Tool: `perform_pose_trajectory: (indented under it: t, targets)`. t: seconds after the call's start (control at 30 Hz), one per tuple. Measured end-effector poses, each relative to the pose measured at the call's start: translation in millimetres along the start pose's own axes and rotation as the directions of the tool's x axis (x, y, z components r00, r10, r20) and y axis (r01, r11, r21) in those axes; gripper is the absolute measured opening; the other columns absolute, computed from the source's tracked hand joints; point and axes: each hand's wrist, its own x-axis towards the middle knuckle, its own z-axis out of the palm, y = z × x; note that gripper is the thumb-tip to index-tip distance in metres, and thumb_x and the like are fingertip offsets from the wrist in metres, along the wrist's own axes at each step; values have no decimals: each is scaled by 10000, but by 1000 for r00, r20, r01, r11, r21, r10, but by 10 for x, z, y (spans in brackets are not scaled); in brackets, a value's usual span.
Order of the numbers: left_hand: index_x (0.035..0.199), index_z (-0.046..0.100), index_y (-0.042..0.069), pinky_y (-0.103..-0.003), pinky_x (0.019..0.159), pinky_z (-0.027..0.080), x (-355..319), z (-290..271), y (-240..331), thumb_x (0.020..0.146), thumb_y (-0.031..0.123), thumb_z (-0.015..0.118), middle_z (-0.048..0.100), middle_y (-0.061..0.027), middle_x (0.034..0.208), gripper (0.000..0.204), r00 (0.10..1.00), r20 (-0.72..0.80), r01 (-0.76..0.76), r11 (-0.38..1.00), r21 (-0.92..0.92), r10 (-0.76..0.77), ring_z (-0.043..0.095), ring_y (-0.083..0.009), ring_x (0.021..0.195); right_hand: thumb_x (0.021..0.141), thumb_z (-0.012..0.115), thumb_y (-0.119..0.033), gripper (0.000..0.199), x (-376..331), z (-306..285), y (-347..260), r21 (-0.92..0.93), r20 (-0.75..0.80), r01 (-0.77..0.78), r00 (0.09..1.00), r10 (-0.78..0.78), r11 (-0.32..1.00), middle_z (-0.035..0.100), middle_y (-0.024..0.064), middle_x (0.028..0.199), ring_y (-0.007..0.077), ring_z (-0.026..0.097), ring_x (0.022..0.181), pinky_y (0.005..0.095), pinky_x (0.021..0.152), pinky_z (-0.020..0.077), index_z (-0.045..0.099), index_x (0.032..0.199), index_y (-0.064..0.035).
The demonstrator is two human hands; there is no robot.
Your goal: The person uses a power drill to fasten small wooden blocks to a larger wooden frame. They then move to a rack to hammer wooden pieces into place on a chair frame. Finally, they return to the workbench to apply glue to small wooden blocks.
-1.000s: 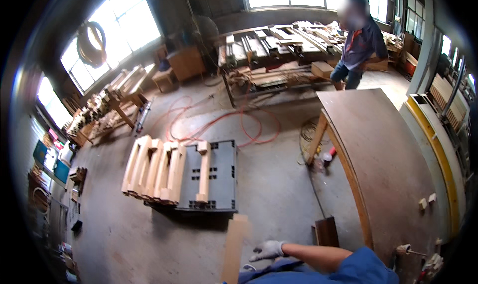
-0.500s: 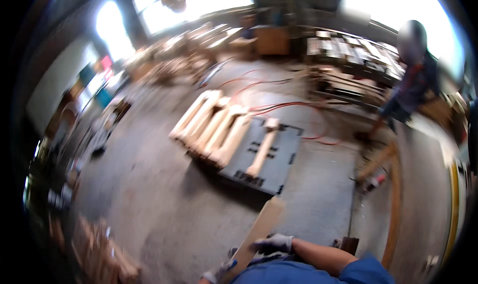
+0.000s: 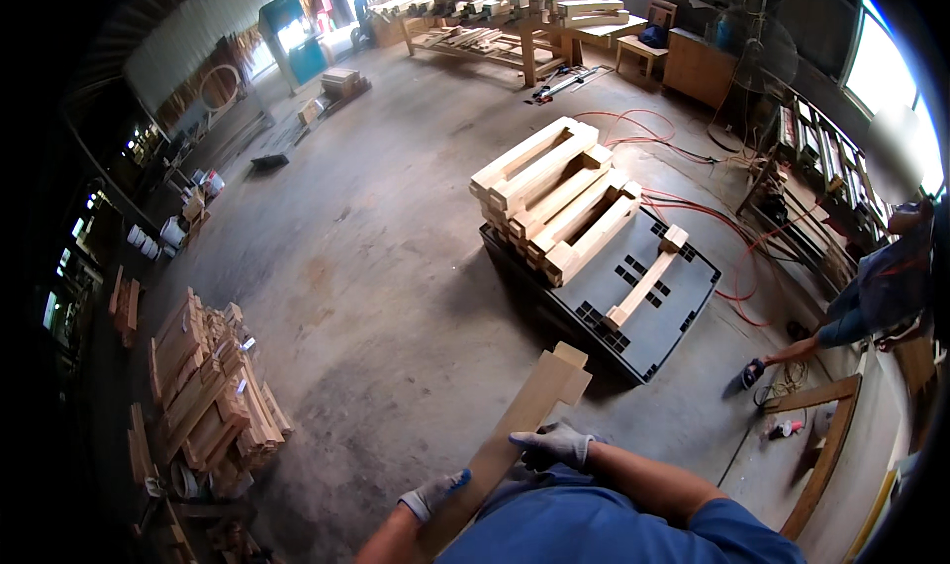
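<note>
**Wooden plank carried in two gloved hands**

Pale wood fills the lower middle of the view: a long flat plank with a stepped, notched far end, held slanting up and to the right above the concrete floor. The right hand, in a grey work glove, lies over the plank's right edge partway along, fingers curled onto its top face and clasping it. The left hand, also gloved, grips the plank nearer the body at its left edge, fingers wrapped around the wood. Both blue sleeves come in from the bottom edge.

Beyond the plank's notched end, apart from it, a dark plastic pallet sits on the floor. A stack of pale timber frames covers its far left part, and one single piece lies alone on its bare surface. Red hose loops across the floor behind the pallet. At the left, a heap of shorter wood offcuts rests on the floor. Another person stands at the right edge.
</note>
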Motion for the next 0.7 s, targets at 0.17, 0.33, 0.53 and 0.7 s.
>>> perform_pose_trajectory:
  t: [0.17, 0.33, 0.53, 0.7]
  targets:
    - [1283, 660, -27, -294, 951, 489, 677, -711, -217, 1050, 410, 580, 680, -30, 1178, 501, 966, -103, -213, 952, 218, 239, 600, -121, 1065, 909, 719, -568, 616, 598, -70, -376, 67, 228, 43, 972, -57, 997, 738, 104, 903, 197, 709, 780, 316, 687, 570, 713, 1132, 6]
    - [1224, 702, 0, -285, 925, 489, 670, -951, 325, 1029, 392, 623, 682, 2, 1112, 444, 981, -114, -178, 963, -205, 157, 602, -97, 991, 906, 717, -569, 645, 1051, -291, -1292, -276, 330, 126, 944, -30, 953, 736, 130, 1051, 215, 708, 873, 351, 728, 570, 699, 1159, 23]
    - [1288, 660, -7, -313, 964, 497, 804, -1409, 523, 1011, 413, 645, 693, -37, 1175, 504, 948, -224, -269, 944, -190, 225, 639, -143, 1057, 917, 731, -520, 582, 1614, -728, -2023, -317, 449, 177, 894, -17, 932, 732, 90, 1054, 187, 688, 888, 323, 779, 557, 713, 1210, -18]
    - [1343, 624, -6, -332, 1004, 492, 773, -1343, 1504, 1010, 425, 639, 675, -69, 1270, 545, 961, -191, -247, 934, -259, 202, 633, -189, 1145, 926, 711, -495, 558, 1911, -1099, -2378, -281, 250, 92, 968, -20, 955, 732, 79, 1041, 168, 693, 850, 302, 743, 567, 712, 1201, -9]
